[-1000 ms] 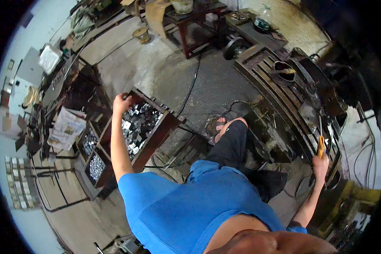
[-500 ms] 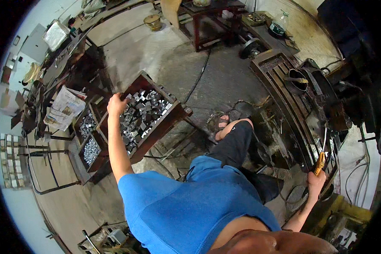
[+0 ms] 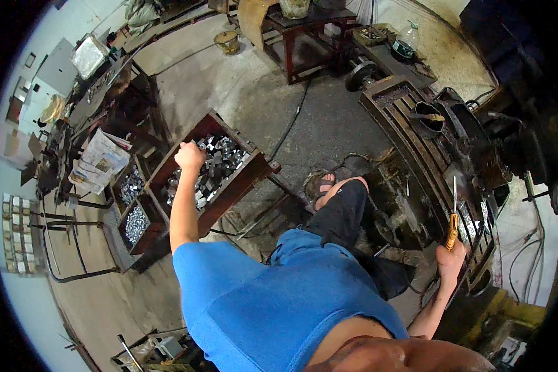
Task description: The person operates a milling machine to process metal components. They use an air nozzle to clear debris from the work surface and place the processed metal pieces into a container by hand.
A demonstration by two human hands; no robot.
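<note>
My left hand (image 3: 190, 156) is over a dark wooden box (image 3: 234, 197) of shiny metal blocks (image 3: 222, 162), near its left side. Its fingers curl downward, and whatever they hold is hidden beneath the hand. On the right, my right hand (image 3: 451, 257) grips a screwdriver (image 3: 453, 230) by its yellow-orange handle. The long metal shaft points up and away from me, beside the slotted machine bed (image 3: 409, 133); its tip is too small to make out.
Two smaller compartments hold small metal parts (image 3: 136, 224) left of the box. Folded newspaper (image 3: 100, 161) lies beyond them. A dark cable (image 3: 293, 118) crosses the floor. At the back are a bucket (image 3: 227, 42) and a wooden table (image 3: 291, 56). A metal frame (image 3: 75, 248) stands at left.
My left hand has moved from the box's left edge inward over the metal blocks, and its fingers have curled. My right hand and the screwdriver have shifted slightly left, the shaft pointing more straight ahead.
</note>
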